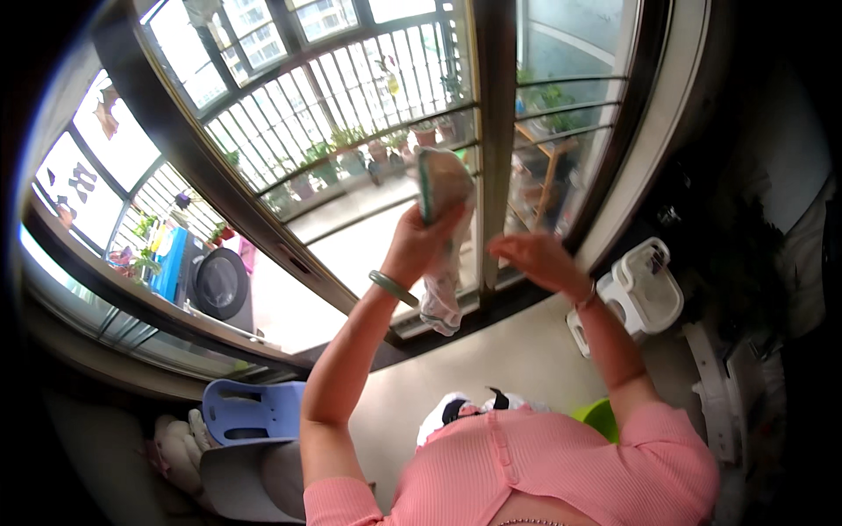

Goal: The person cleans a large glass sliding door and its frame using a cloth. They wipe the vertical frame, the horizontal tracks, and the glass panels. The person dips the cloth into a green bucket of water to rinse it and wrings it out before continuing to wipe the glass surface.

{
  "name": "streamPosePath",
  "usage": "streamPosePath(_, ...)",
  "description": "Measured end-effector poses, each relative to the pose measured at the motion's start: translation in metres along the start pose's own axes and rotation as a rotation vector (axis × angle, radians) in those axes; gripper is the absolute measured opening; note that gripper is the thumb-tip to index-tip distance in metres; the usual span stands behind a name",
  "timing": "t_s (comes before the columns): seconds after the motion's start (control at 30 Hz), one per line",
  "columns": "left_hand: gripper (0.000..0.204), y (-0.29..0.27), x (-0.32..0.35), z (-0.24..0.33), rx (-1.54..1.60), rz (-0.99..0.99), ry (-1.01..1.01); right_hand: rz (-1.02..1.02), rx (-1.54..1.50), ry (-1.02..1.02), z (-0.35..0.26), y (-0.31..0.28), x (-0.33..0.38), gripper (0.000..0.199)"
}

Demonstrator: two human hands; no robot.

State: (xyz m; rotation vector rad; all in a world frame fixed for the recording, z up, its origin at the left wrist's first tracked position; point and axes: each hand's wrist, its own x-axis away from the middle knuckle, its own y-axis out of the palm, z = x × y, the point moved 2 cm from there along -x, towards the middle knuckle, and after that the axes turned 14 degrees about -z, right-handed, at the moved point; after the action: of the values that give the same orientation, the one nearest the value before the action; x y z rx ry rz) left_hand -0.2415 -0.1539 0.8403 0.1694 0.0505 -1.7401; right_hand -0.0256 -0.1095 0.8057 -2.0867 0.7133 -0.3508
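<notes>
My left hand [419, 241], with a green bangle at its wrist, is closed round a pale piece of cloth [445, 180]. A green edge runs along the cloth's upper part, and a patterned white end hangs below the hand. I cannot make out what kind of garment or cloth it is. To the right of it, my right hand [542, 260] is raised apart from the cloth, slightly blurred. Its fingers are loosely stretched to the left, with nothing visible in them.
Sliding glass doors [495, 114] stand ahead, with potted plants [346, 158] along a balcony railing beyond. A front-loading washing machine [221, 282] is at the left. Nearby are a blue plastic chair [254, 401], a white plastic container [645, 289] and a green object [598, 419] near my body.
</notes>
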Motion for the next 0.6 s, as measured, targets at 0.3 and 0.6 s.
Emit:
streamPosePath(0.3,0.046,0.022,0.032,0.091,-1.085,-0.791,0.484,0.474,-0.612,-0.185,-0.006,0.075,-0.100,0.036)
streamPosePath(0.6,0.034,-0.114,0.054,0.129,-1.249,0.632,0.278,1.152,-0.229,-0.346,-0.052,-0.056,-0.127,0.053)
